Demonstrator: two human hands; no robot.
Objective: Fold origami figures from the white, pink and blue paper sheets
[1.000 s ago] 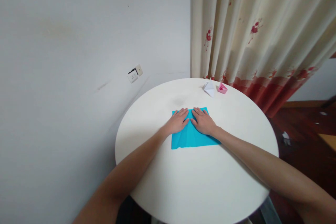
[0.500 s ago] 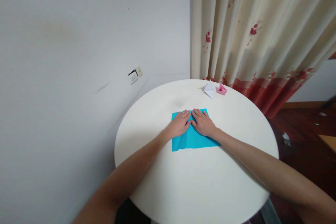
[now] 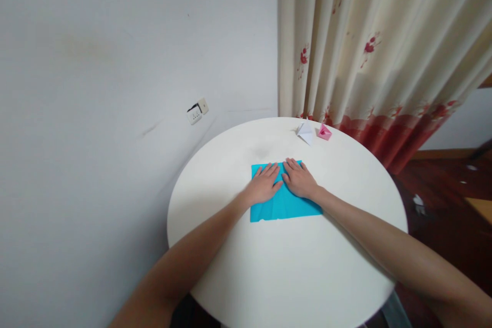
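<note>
Pressing down, we are keeping both hands spread flat on the blue paper sheet (image 3: 284, 204), left hand (image 3: 265, 183) and right hand (image 3: 300, 179) side by side, thumbs almost touching. It is lying mid-counter (image 3: 292, 266), long axis running left to right, directly beneath our palms, each hand equally near.

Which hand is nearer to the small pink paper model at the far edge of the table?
The right hand. It lies flat on the blue paper, below and slightly left of the pink paper model. The left hand lies beside it, farther left.
</note>
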